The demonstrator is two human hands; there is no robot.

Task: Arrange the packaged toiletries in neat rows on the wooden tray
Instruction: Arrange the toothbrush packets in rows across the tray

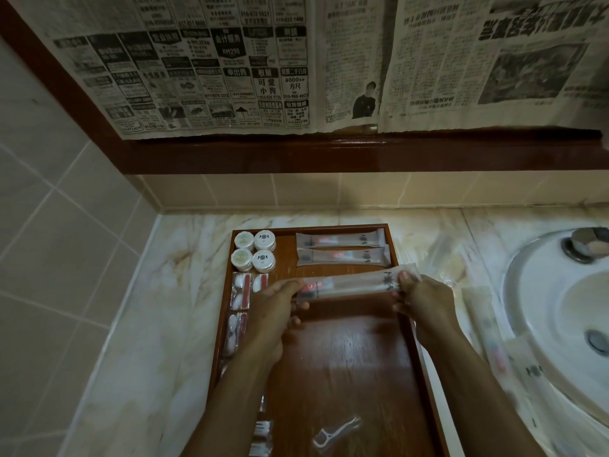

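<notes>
Our left hand (pixel 280 300) pinches the left end of a long frosted toothbrush packet (pixel 356 283), thumb on top and fingers curled beneath, while our right hand (pixel 420 296) pinches the right end in the same manner. We hold it stretched level between both hands, just above the wooden tray (pixel 346 357), probably so that it can go down parallel to what already lies there.

Just beyond it, two matching toothbrush packets (pixel 342 249) lie one below the other along the tray's far edge on the right, so the one we carry looks meant as a third in that row. In the far left corner, four round white wrapped soaps (pixel 254 250) sit two by two, touching. Down the left side run small clear sachets with red and white contents (pixel 242 291), partly hidden by our left forearm; we cannot tell exactly what is inside. Near the tray's front lies a bagged floss pick (pixel 336 430), set askew and apparently not yet sorted.

To the right, on the marble counter (pixel 158 308), more clear packets (pixel 487 328) wait beside the white basin (pixel 560 308).

Each packet and two soaps carry a dark crest; its lettering is too small to read. Newspaper sheets (pixel 230 67) taped above show Chinese classifieds, where "RM299" and "4000++" are legible.
</notes>
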